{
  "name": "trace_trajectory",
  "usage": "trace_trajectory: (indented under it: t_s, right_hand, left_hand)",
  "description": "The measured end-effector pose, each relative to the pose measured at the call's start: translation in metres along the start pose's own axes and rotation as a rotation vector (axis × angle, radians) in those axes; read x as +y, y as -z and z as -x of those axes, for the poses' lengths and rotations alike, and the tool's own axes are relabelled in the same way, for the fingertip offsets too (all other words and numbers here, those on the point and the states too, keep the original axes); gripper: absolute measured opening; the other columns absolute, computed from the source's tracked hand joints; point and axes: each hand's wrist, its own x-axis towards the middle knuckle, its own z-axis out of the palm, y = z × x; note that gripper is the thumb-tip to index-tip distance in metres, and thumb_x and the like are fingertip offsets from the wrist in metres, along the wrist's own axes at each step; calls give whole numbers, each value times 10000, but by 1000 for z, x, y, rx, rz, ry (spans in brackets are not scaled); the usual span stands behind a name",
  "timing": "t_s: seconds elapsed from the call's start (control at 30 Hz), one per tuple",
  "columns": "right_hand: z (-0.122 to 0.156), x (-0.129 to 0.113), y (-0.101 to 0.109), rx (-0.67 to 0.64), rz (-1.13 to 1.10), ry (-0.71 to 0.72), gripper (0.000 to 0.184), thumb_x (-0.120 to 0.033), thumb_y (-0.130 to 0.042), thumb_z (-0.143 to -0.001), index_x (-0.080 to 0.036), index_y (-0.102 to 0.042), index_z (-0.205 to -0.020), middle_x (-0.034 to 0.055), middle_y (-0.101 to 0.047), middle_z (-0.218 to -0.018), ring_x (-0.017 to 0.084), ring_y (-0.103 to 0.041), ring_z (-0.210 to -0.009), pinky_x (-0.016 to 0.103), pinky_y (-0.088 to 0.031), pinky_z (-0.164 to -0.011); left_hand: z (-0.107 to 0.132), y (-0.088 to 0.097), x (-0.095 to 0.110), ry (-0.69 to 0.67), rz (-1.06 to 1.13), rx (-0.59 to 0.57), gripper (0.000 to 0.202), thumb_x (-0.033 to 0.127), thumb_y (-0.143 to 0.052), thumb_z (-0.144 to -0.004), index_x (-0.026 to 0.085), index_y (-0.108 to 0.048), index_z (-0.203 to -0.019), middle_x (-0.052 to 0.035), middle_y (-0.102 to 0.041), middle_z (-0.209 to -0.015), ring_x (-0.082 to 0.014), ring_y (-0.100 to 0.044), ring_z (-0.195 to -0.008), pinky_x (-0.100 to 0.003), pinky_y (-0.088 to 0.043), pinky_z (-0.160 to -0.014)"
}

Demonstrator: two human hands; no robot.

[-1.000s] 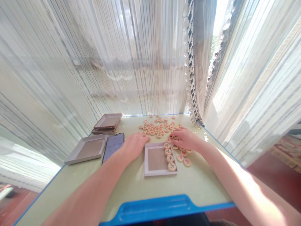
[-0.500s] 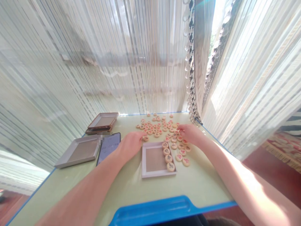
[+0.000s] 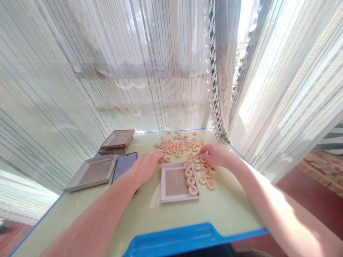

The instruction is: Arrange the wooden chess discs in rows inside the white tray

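Observation:
Round wooden Chinese chess pieces (image 3: 178, 154) with red and black characters lie scattered over the far middle of the table. An open shallow box (image 3: 175, 200) lies in front of them, with several black-lettered pieces (image 3: 191, 180) lined up along its right side. My left hand (image 3: 150, 163) is at the box's far left corner, fingers closed on a Chinese chess piece (image 3: 161, 159) at the tabletop. My right hand (image 3: 215, 154) reaches in from the right with thumb and fingers pinched at the pile's right part. A piece at its fingertips is partly hidden.
Left of my left hand lie a phone (image 3: 124, 165) and another shallow box part (image 3: 72, 184). Stacked trays (image 3: 118, 140) sit at the far left. A blue rim (image 3: 171, 239) edges the table, and string curtains (image 3: 160, 89) hang behind it.
My left hand has drawn slightly left, and a second piece now shows at its fingertips. My right hand has come a little nearer, over the pieces at the right.

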Motion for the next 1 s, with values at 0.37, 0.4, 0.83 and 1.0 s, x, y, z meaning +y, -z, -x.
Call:
trace_trajectory:
  t_s: [0.37,0.4,0.83,1.0]
  right_hand:
    - [-5,0,-9,114,-68,3,262,-277,-448,-829,-221,-668,-959,38,-674,-974,148,-594,-742,234,-388,-645]
    - [-5,1,-9,125,-72,-14,263,-281,-448,-827,-220,-665,-962,38,-671,-989,149,-596,-747,235,-389,-642]
    - [-4,-3,-9,69,-183,-98,237,-359,-537,-783,-195,-680,-876,41,-701,-882,142,-605,-641,236,-413,-609]
    - [-3,-3,-10,85,-195,-82,245,-352,-521,-792,-185,-673,-887,35,-696,-869,133,-598,-616,240,-414,-615]
  left_hand:
    - [-11,13,-21,187,-26,211,500,44,-320,-766,171,-643,-1125,-45,-672,-1124,-196,-610,-1053,-303,-449,-948]
    - [-10,12,-22,190,-33,183,506,36,-325,-755,166,-640,-1129,-50,-668,-1133,-199,-604,-1062,-307,-446,-950]
    - [-7,6,-19,190,-52,55,482,106,-503,-742,165,-583,-1214,-122,-622,-1202,-270,-561,-1135,-363,-409,-987]
    - [-3,6,-12,173,-87,36,468,91,-496,-746,161,-594,-1198,-137,-640,-1163,-286,-575,-1110,-374,-429,-960]
